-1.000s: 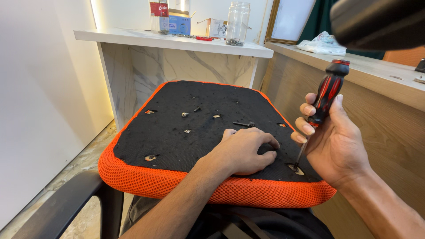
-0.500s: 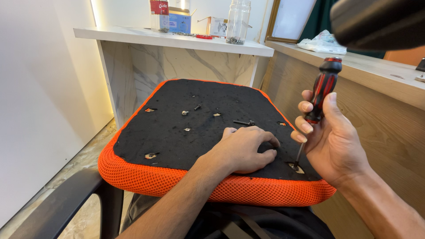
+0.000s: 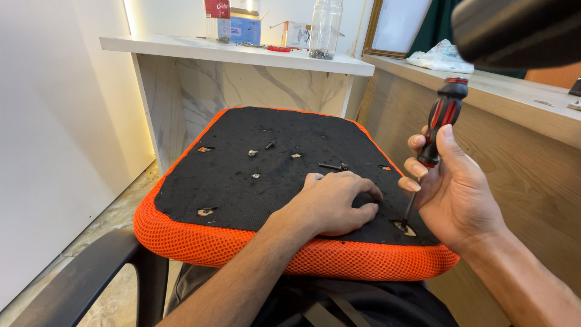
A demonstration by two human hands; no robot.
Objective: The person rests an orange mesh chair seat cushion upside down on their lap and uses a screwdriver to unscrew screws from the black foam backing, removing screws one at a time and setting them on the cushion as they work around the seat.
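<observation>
Seat cushion (image 3: 242,181), upside down, black underside w/ orange mesh edge, lies across the person's lap, centre of view. Left hand (image 3: 333,203) rests palm-down on the black underside near the front-right corner, fingers curled loosely, gripping nothing. Right hand (image 3: 451,188) just beside it to the right, closed round a red-and-black screwdriver (image 3: 439,124), held upright w/ slight tilt; tip sits in a screw hole (image 3: 404,228) at the cushion's front-right corner, close to the left hand's fingertips. Loose bolt (image 3: 333,166) lies on the underside just beyond the left hand; a few small screws (image 3: 253,152) further back. White marble-look surface (image 3: 181,45) behind carries bottles and boxes. Black armrest (image 3: 78,284) lower left.
</observation>
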